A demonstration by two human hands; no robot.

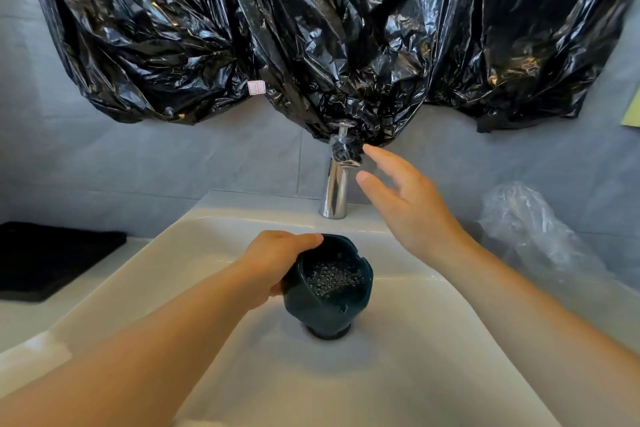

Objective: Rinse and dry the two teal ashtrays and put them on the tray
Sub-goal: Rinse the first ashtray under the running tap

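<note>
The teal ashtray hangs tilted low in the glossy white sink, the left hand gripping its notched rim. It looks thick and matte, with glinting specks inside. The right hand, fingers spread and holding nothing, reaches toward the chrome tap. I'd centre the bowl under the spout and open the water gently, since it may slip once wet.

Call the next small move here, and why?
Probably the right hand reaches the faucet and turns it on. The hand is open with its fingertips near the faucet's top, no water is flowing, and the left hand holds the teal ashtray over the sink.
</note>
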